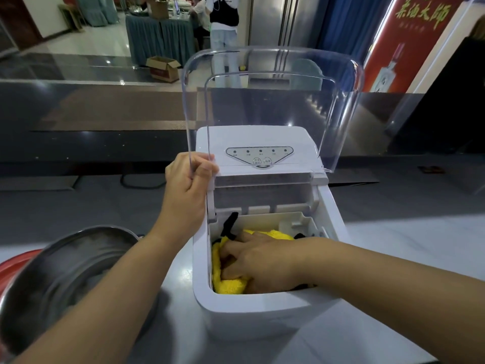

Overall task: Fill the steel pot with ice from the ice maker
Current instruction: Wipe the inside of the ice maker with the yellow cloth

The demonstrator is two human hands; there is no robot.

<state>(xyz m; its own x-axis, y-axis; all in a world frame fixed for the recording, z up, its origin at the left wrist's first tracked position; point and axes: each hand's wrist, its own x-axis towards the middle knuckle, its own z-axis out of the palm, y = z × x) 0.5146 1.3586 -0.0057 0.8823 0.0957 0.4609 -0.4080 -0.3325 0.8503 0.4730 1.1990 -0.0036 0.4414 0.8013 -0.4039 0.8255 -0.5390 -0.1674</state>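
A white ice maker (262, 316) stands on the counter in front of me with its clear plastic lid (273, 101) raised upright. My left hand (187, 174) grips the lid's left edge and holds it up. Inside the machine's open bin, my right hand (258, 261) presses down on a yellow cloth (223, 282); black parts show beside the cloth. No ice is visible in the bin. The steel pot (70, 271) sits at the lower left, tilted toward me, partly hidden behind my left forearm.
A red object (10, 266) peeks out behind the pot at the left edge. A black power cord (139, 183) lies on the grey counter behind the machine. A raised dark ledge runs along the back; people and tables are far beyond it.
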